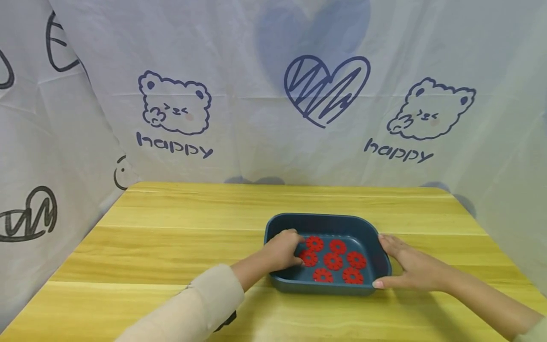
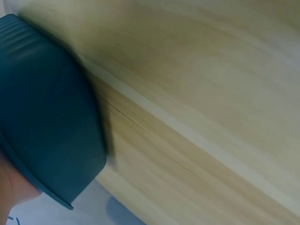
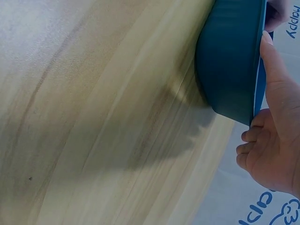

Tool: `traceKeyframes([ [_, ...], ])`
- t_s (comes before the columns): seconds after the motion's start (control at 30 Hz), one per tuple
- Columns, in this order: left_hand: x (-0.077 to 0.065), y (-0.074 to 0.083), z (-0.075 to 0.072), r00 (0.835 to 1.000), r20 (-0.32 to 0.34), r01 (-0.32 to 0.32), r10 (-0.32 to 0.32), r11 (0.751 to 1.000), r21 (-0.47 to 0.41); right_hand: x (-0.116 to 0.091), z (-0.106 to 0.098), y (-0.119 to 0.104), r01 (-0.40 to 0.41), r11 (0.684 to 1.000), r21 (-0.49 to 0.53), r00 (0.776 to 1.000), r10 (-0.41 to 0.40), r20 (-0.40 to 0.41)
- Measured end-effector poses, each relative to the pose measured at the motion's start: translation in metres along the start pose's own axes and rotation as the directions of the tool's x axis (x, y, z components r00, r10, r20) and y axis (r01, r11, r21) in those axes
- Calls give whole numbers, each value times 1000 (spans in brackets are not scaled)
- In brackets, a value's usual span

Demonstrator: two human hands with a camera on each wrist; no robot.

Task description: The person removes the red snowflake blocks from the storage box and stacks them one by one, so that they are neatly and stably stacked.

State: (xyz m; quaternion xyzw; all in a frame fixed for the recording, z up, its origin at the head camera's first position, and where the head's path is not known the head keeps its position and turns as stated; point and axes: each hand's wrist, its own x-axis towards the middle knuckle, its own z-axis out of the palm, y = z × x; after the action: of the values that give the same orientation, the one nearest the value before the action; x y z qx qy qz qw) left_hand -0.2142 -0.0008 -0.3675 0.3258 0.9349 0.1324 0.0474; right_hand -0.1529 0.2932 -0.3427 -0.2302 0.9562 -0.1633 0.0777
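A dark blue plastic basin (image 1: 325, 288) stands on the table, with several red notched plastic discs (image 1: 333, 261) lying flat on its floor. My left hand (image 1: 281, 249) reaches over the basin's left side, its thumb and forefinger apart beside the leftmost disc. Its other fingers are hidden from the head view; in the left wrist view only a bit of the hand (image 2: 16, 185) shows above the basin's rim. At the right end, my right hand (image 1: 416, 268) grips the basin, thumb along the rim and fingers bent around the far corner.
The wooden table (image 1: 171, 256) extends on all sides of the basin. A white cloth (image 1: 243, 118) printed with bears and hearts hangs behind it and along both sides. A dark object (image 1: 226, 320) shows partly beneath my left sleeve.
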Motion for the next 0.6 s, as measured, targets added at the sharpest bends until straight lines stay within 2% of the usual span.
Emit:
traceKeyframes([
  [0.27,8,3,11,997,-16,69,-69,998,-10,1,1,1,-9,1000,25,1000,8,15],
  [0.43,12,0,13,998,4,66,-66,997,-41,2,1,3,-7,999,34,1000,6,28],
  [0.6,15,-3,13,998,40,56,-55,998,-36,2,1,4,-10,999,34,999,9,34],
])
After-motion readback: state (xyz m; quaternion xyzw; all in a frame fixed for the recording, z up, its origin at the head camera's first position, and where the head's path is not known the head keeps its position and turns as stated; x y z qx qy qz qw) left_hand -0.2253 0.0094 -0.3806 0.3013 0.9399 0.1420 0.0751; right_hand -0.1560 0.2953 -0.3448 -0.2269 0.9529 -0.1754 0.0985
